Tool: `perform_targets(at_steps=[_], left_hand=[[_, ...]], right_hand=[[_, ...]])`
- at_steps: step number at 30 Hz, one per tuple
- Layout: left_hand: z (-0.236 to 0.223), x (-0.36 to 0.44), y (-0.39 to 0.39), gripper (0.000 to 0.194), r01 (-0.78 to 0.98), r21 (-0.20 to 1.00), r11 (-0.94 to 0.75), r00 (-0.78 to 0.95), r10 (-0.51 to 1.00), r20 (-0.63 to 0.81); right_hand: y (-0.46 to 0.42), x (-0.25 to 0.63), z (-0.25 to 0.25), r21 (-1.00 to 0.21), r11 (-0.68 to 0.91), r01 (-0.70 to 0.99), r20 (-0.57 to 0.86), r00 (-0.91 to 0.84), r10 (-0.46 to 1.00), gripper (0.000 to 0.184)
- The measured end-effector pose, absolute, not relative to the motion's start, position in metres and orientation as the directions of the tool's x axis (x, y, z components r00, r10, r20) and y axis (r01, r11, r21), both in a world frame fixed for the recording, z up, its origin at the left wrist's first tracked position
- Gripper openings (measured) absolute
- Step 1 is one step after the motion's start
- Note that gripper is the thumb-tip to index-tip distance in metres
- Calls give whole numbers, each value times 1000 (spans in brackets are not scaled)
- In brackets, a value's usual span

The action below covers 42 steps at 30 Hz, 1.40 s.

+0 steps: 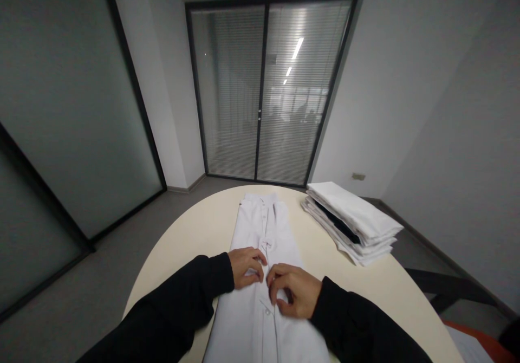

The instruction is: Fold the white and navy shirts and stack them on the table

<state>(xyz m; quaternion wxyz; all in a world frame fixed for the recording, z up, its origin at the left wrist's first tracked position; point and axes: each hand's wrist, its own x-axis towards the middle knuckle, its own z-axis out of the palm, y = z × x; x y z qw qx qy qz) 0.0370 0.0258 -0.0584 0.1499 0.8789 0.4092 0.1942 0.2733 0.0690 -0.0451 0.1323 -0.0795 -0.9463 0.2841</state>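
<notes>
A long white button-front shirt (244,330) lies lengthwise on the round table, its sides folded in and its buttoned front facing up. My left hand (246,267) rests on the front strip, its bent fingers gripping the cloth near the buttons. Just to the right, my right hand (293,290) has thumb and fingers curled together on the same strip. The fingertips of both hands nearly meet, and the button between them, if any, is hidden. One button (267,312) shows below the hands; others run up towards the collar end.
A stack of folded white garments (353,211), with a dark layer inside, sits at the right edge of the cream table (195,227). Glass doors with blinds (264,92) stand behind. Something orange (471,333) with white paper shows at lower right.
</notes>
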Motion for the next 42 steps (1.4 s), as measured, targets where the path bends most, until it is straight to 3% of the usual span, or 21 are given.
perform_targets(at_steps=[6, 13, 19, 27, 33, 42], left_hand=[[-57, 38, 25, 8, 626, 445, -640, 625, 753, 205], [-61, 37, 26, 13, 612, 447, -653, 625, 745, 232], [-57, 40, 22, 9, 626, 467, -625, 609, 765, 208], [-47, 60, 5, 24, 487, 661, -570, 688, 717, 111], [-37, 68, -10, 26, 604, 621, -499, 653, 757, -28], [-44, 78, -16, 24, 564, 596, -571, 733, 679, -42]], right_hand=[[64, 272, -40, -550, 831, 78, 184, -960, 212, 22], [60, 265, -40, -620, 784, -2, 305, -922, 238, 23], [63, 266, -47, -581, 813, 46, 250, -940, 232, 30], [70, 266, -58, -588, 808, 26, 300, -921, 248, 19], [69, 264, -57, -529, 846, 68, 296, -920, 259, 22], [69, 265, -54, -587, 809, 24, 306, -919, 249, 28]])
